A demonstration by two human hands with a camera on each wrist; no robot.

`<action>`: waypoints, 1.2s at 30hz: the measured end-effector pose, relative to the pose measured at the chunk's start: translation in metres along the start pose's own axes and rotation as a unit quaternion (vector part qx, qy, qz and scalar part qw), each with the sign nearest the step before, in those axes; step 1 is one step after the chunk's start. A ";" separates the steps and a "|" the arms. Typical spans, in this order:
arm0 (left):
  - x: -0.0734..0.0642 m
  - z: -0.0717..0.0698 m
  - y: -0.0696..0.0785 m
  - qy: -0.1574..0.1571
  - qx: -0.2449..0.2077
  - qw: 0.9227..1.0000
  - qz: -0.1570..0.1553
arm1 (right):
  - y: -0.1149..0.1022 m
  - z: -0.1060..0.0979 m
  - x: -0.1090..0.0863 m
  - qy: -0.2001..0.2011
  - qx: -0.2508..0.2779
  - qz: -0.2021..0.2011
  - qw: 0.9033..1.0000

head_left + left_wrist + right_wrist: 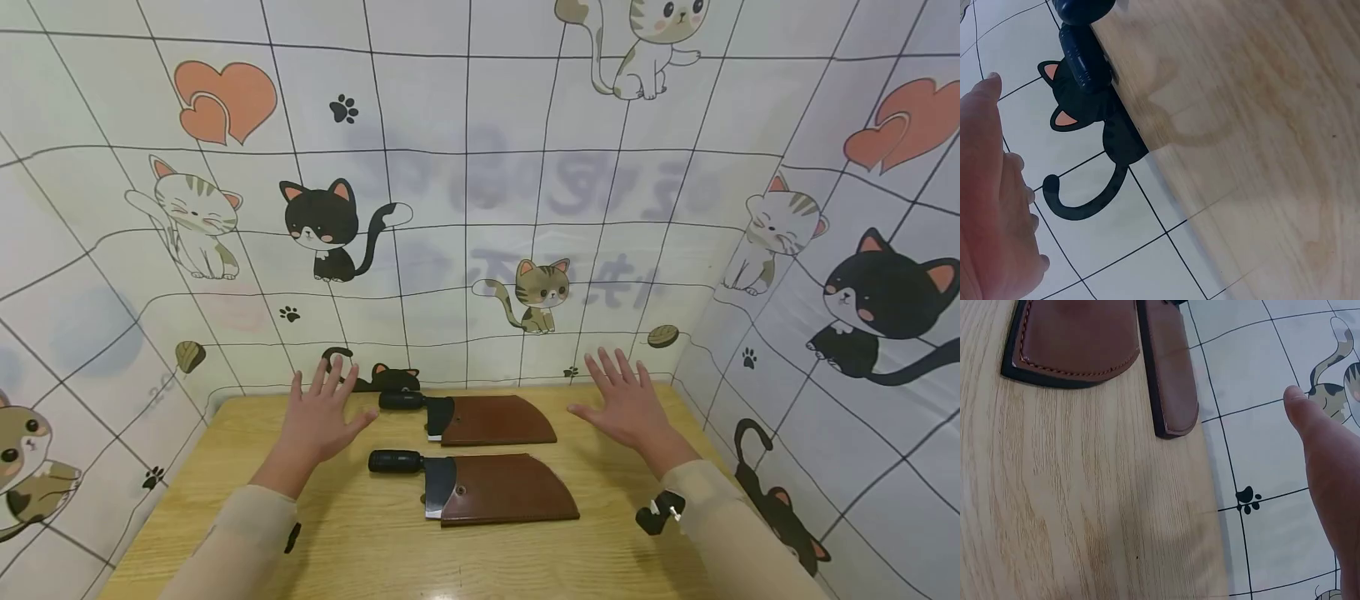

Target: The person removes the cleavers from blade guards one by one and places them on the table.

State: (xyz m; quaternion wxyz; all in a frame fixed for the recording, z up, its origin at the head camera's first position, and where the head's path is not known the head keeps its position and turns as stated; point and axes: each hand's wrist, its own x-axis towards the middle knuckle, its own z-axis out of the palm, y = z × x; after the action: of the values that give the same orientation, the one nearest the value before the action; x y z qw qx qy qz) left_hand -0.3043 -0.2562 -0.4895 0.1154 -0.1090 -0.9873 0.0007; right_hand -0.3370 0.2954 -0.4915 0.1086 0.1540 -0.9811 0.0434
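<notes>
Two cleavers lie one behind the other on the table, black handles to the left and blades in brown leather sheaths. The nearer cleaver point(510, 490) is closer to me; the farther cleaver point(495, 419) lies by the back wall. My left hand point(318, 417) is spread with straight fingers, left of the handles, holding nothing. To the right of the sheath tips, my right hand point(624, 400) is likewise spread and holds nothing. The right wrist view shows the stitched end of the nearer sheath point(1079, 340), with the farther sheath point(1171, 369) beside it. Both handles show in the left wrist view.
A wooden table point(360, 558) carries the cleavers. White gridded sheeting point(435, 192) printed with cats, hearts and paw prints rises behind it and along both sides. A black strap piece point(660, 512) is on the right sleeve's cuff.
</notes>
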 end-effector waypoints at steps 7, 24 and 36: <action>-0.005 0.004 0.004 0.014 -0.004 1.000 0.010 | -0.007 0.003 -0.006 0.012 -0.013 -0.027 0.999; -0.021 0.016 0.024 0.037 -0.056 0.994 0.080 | -0.051 0.015 -0.033 0.033 0.128 -0.106 0.985; -0.026 0.035 0.043 0.002 -0.177 0.979 0.103 | -0.078 0.037 -0.042 0.007 0.183 -0.140 0.973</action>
State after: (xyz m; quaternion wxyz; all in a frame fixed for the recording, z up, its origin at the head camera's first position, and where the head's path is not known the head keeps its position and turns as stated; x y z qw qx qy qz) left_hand -0.2783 -0.2188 -0.5309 0.0960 -0.2289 -0.9551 -0.1621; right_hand -0.2813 0.2291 -0.5334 0.0901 0.3065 -0.9245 0.2078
